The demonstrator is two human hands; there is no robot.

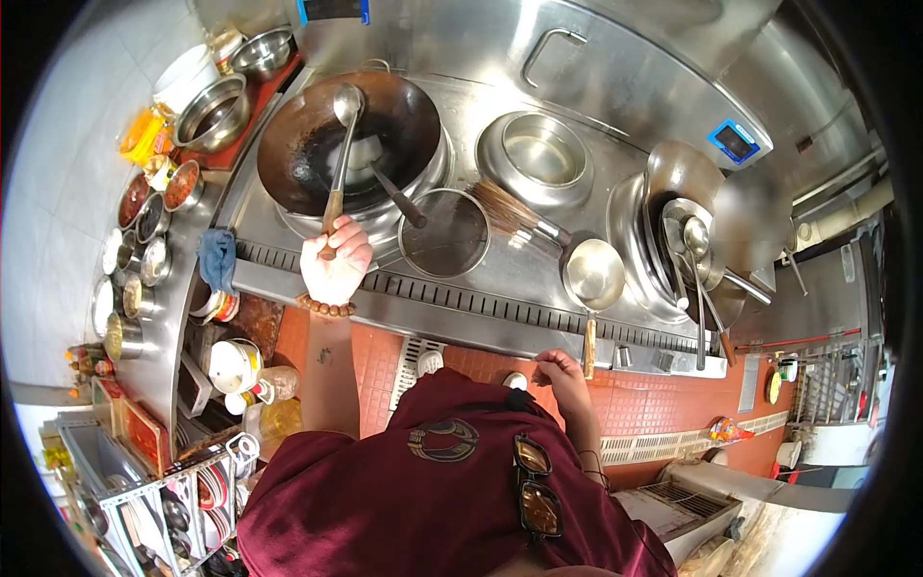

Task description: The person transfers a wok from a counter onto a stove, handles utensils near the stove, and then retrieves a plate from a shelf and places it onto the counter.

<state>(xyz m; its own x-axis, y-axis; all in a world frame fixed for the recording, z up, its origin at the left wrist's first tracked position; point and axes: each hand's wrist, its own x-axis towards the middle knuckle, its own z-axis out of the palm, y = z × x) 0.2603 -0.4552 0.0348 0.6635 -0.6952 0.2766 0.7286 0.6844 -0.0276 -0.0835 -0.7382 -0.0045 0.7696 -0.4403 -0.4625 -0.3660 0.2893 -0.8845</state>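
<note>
Head view: I stood at a steel range, one bare hand raised to the wok, the other low in front of me.
Wok: It sat on the left burner, dark inside, the ladle and a turner reaching into it.
Left hand: My fingers were wrapped around the ladle's wooden grip, beads circling the wrist.
Ladle: Its bowl was over the wok's far side; whether metal met metal, I could not tell.
Turner: Its blade lay in the wok, just right of the ladle, the handle slanting out over the near rim, clear of my hands.
Right hand: My fingers were loosely bent, nothing visible in them, just beside the end of the scoop's handle; contact was unclear.
Scoop: It rested on the range, bowl up, grip toward me.
Strainer: It lay near the wok, the turner's handle end crossing above its edge.
Brush: It lay between strainer and scoop.
Good handling: As I judged it, a firm hold on the wood, a loose wrist and a path clear of the turner suited the ladle best.
</note>
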